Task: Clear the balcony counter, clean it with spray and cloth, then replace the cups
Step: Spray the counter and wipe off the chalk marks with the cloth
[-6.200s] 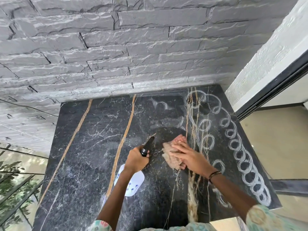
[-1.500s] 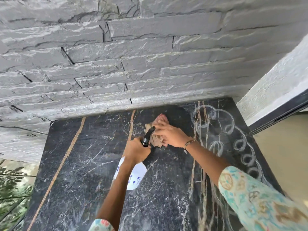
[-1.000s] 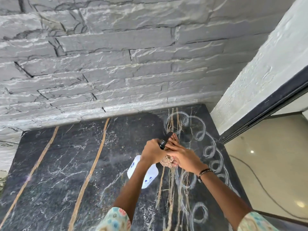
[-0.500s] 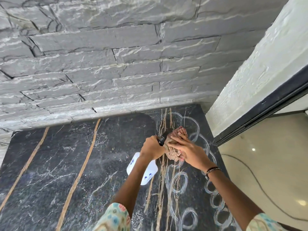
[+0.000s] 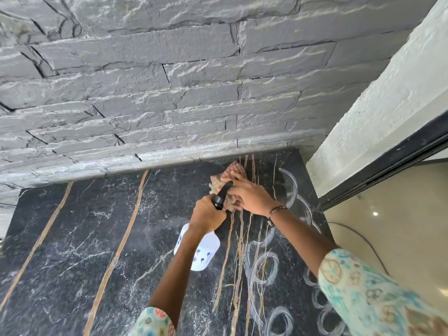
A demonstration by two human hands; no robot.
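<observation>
The cloth [image 5: 228, 177] lies on the counter [image 5: 72, 251] by the back wall [image 5: 169, 81], spray bottle [image 5: 202, 251] nearer.

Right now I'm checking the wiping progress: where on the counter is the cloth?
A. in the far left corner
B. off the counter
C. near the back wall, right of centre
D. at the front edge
C: the right hand presses the cloth close to the stone wall.

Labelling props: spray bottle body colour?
White with small blue markings, black nozzle; spray bottle shows best in the head view.
</observation>
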